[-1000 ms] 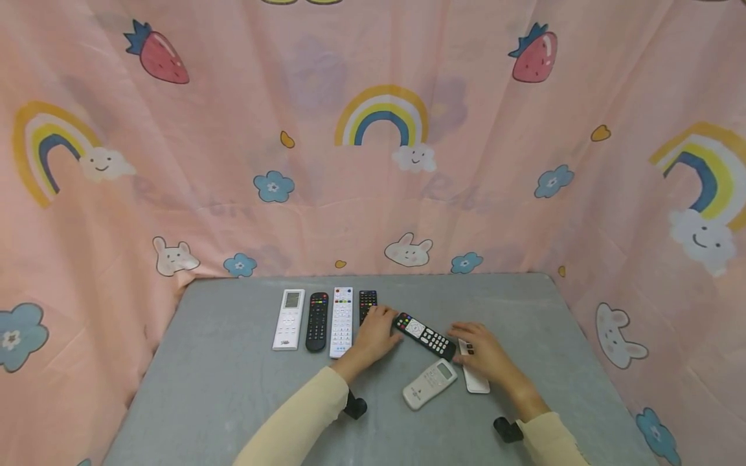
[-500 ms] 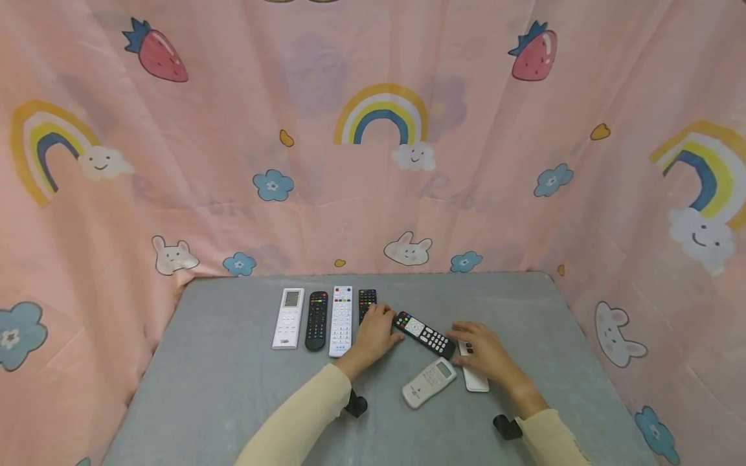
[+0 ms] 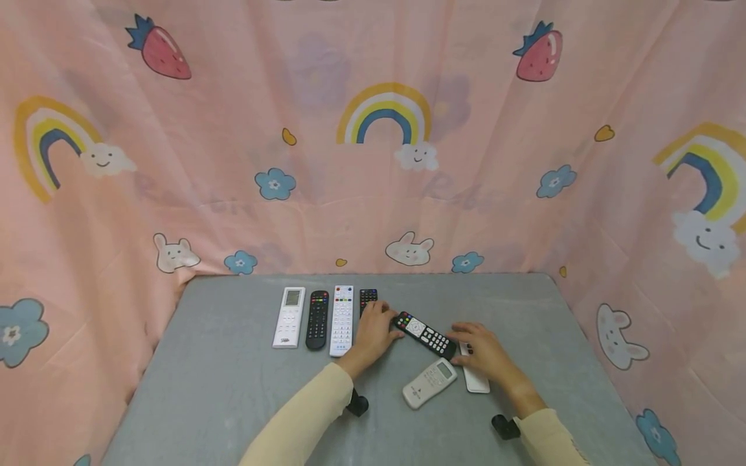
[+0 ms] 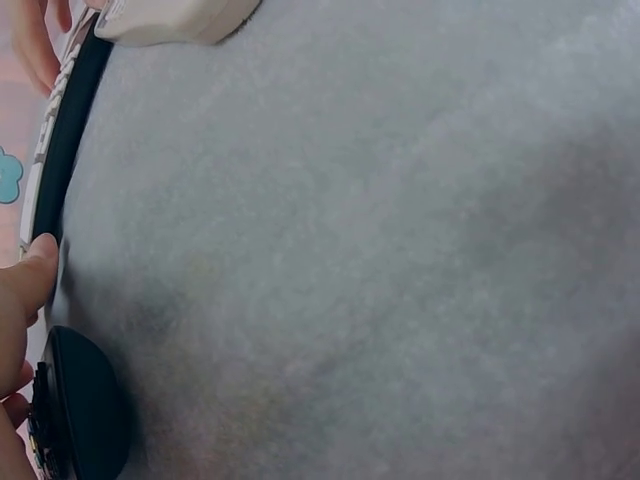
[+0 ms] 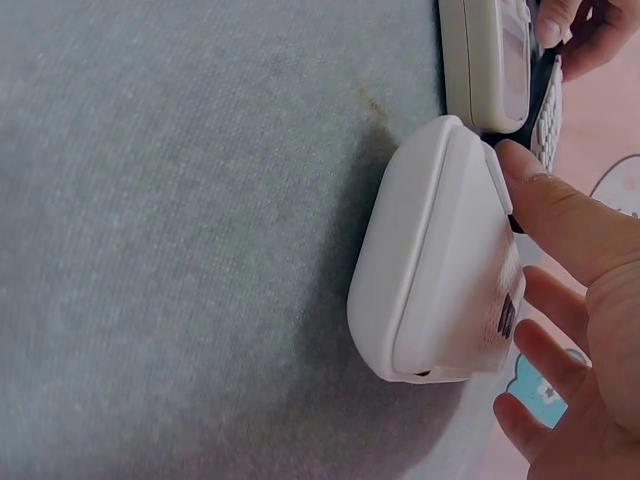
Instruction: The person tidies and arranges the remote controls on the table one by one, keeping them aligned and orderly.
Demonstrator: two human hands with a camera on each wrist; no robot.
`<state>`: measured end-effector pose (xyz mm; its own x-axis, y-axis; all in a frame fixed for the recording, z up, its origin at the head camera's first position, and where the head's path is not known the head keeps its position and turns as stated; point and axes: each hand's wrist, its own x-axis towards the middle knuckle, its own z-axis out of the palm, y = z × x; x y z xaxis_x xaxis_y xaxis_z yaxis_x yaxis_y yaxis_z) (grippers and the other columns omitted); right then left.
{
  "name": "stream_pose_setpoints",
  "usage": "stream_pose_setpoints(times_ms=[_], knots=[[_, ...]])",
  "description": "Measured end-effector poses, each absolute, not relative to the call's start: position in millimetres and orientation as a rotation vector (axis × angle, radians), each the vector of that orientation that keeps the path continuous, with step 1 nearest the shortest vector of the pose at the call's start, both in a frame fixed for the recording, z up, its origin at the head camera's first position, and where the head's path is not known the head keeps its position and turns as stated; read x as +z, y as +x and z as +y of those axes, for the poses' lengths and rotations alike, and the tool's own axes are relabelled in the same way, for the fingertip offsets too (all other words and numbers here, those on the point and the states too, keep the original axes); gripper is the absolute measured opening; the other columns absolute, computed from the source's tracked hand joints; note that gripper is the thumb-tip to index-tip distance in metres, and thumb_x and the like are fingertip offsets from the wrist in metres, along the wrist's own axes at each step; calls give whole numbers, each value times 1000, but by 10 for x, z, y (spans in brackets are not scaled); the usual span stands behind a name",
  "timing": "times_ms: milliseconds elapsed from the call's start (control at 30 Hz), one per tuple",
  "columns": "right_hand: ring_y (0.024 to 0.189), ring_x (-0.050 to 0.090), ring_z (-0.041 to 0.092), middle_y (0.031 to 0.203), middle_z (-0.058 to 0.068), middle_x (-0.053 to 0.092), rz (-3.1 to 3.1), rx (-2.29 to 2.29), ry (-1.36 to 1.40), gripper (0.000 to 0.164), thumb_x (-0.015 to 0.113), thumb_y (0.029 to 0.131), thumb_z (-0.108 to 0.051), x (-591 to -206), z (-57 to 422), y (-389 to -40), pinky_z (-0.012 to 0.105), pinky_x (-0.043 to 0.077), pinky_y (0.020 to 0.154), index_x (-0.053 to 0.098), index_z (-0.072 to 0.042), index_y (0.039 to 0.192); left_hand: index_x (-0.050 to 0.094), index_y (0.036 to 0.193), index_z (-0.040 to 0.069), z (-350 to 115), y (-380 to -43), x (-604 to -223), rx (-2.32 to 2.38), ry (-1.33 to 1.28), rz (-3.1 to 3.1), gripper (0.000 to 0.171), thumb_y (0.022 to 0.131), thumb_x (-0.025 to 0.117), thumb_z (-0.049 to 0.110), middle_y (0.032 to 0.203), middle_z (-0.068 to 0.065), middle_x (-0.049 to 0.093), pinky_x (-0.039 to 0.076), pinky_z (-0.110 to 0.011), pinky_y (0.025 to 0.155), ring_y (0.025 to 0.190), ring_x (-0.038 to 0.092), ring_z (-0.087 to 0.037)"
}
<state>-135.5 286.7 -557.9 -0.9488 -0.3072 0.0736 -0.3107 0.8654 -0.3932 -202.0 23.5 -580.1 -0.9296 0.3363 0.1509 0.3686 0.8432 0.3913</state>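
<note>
Behind the grey table (image 3: 221,408) hangs a pink curtain (image 3: 221,103); in the head view, the slanted black remote (image 3: 427,335) lies between left hand (image 3: 373,331) and right hand (image 3: 488,353), and swinging it could shove the light grey remote (image 3: 430,383). From the left wrist, the left thumb touches its edge, though I can't tell whether that hand pinches it; careless fingers could skew the neighbouring black remote (image 4: 88,402). From the right wrist, loosely parted fingers show no firm grip, and a low sweep might knock the white remote (image 5: 435,270).
</note>
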Motion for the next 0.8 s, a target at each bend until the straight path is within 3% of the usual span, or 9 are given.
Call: stream_pose_setpoints(times_ms=[800], knots=[[131,50,37,139,14,59,-3034,691,426,52,84,75,-23,-5641,2860,-1372,64,35,107,70,-16,124,75,109,16,269,-2021,-5796,-733,-509,-2884,37,81,78,41,121,-4,64,45,-36,103,112,53,-20]])
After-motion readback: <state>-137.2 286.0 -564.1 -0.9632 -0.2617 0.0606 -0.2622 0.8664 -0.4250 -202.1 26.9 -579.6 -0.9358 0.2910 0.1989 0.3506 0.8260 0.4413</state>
